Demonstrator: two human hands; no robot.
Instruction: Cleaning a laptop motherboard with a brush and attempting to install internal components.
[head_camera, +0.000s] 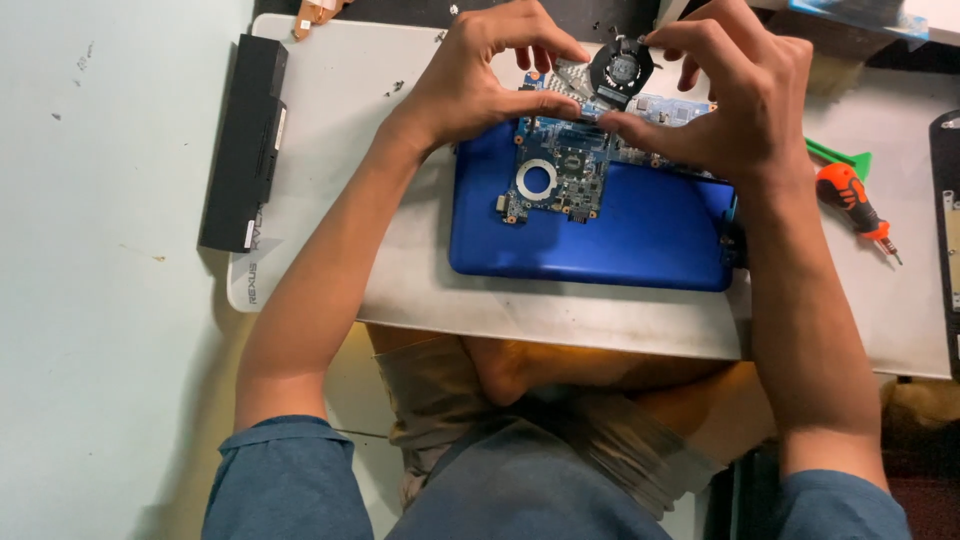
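Top centre of frame: a small black round cooling fan (620, 70) is held above the far edge of a blue circuit board (560, 170), which lies on a blue laptop shell (610, 235).

The right hand (730, 100) is closed on the fan. Its thumb lies under the fan's lower rim and its fingers (672, 42) curl over the upper right rim, so the fan is pinched from the right.

The left hand (480, 75) is just beside the fan on the left. Its fingers are bent and drawn together over a silvery heat-sink piece (572, 78) that runs from the fan toward the left. Whether that piece is actually gripped cannot be told.

Key relation: the fan sits between the two hands and nearer the right one. The fan-and-sink assembly's long axis runs left to right along the board's top edge.

At right on the counter (350, 120), an orange-handled screwdriver (855, 205) and a green pry tool (838, 155) lie well apart from the hands. At far left lies a long black battery pack (245, 140).
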